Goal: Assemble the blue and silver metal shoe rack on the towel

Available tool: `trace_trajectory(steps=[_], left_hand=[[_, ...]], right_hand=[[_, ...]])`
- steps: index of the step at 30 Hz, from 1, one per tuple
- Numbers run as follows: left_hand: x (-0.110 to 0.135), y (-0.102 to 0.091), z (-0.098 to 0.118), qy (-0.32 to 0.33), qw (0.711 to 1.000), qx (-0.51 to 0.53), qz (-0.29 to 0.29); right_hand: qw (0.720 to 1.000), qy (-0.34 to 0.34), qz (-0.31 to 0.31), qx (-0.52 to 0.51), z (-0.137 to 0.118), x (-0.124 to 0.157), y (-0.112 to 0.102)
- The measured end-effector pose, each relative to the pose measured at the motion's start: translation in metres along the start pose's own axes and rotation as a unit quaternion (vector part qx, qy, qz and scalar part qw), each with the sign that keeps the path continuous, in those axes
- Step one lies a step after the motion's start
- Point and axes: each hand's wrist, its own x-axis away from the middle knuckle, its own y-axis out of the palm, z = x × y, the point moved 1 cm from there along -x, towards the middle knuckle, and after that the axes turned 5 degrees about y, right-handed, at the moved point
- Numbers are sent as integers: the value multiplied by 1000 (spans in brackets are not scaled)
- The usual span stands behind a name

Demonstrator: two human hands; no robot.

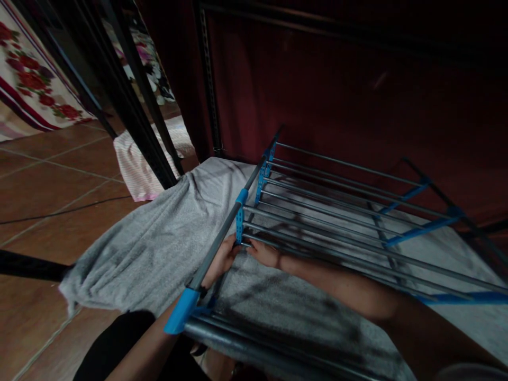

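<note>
A metal drying rack [341,211] with grey rods and blue plastic joints lies in front of me over a grey cloth [159,248]. My left hand [224,259] reaches under the rack's side bar [222,238] and curls against it near a blue joint [239,219]. My right hand [265,253] comes in from the right, below the rods, with fingers closed around the end of a rod [254,244] beside that same joint. Both hands meet at the rack's near left corner.
A brown tiled floor [59,211] spreads to the left, with a thin black cable [59,211] across it. A pink striped cloth [138,169] lies behind black frame legs [130,111]. A dark red curtain [357,79] hangs at the back. Floral fabric [27,74] is at far left.
</note>
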Motion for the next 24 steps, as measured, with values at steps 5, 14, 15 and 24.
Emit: trace_trajectory(steps=[5, 14, 15, 24], left_hand=[[3, -5, 9, -20, 998, -53, 10], [5, -2, 18, -48, 997, -65, 14], [5, -2, 18, -47, 997, -66, 13], [6, 1, 14, -33, 996, -80, 13]], right_hand=[[996, 68, 29, 49, 11, 16, 0], [997, 77, 10, 22, 25, 30, 0], [997, 77, 11, 17, 27, 29, 1], [998, 49, 26, 23, 31, 24, 1]])
